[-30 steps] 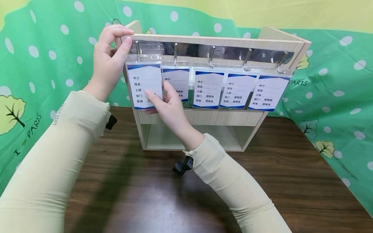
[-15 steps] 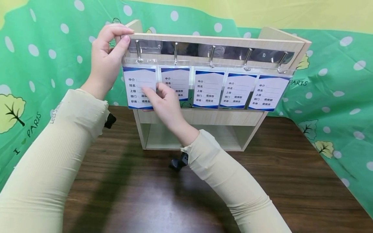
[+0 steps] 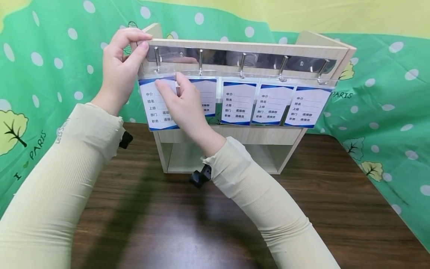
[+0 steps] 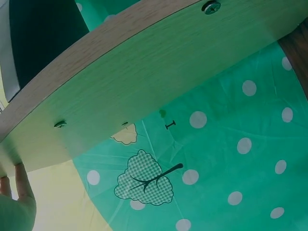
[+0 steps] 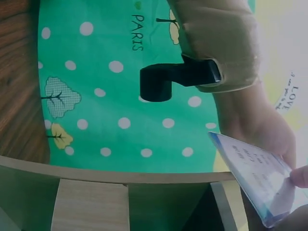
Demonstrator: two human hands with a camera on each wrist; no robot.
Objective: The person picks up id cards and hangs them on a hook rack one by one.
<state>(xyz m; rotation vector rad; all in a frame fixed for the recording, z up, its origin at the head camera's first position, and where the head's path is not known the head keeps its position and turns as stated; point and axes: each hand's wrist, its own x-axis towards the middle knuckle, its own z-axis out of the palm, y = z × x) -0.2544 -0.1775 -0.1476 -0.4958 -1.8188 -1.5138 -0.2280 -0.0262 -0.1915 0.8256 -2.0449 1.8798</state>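
Observation:
My left hand (image 3: 117,69) grips the upper left corner of a wooden rack (image 3: 252,45), thumb on the front and fingers over the top edge. In the left wrist view its fingers (image 4: 24,185) touch the side panel. My right hand (image 3: 188,108) pinches the leftmost ID badge (image 3: 151,102) near its upper right, thumb in front. This badge, a white card with blue corners in a clear sleeve, hangs slightly tilted, its top at the first hook (image 3: 156,58). In the right wrist view the badge (image 5: 255,173) appears edge-on beside the thumb (image 5: 299,176).
Similar badges hang in a row rightward, including a partly covered second badge (image 3: 208,95) and a third badge (image 3: 238,102). Several metal hooks project from a shiny strip (image 3: 221,58). The rack has an open lower shelf (image 3: 258,157) and stands on a dark wooden table (image 3: 336,194).
My right hand has slid up the leftmost badge from its lower part towards its top. The badge has shifted left and slightly down. The left hand stays on the rack corner.

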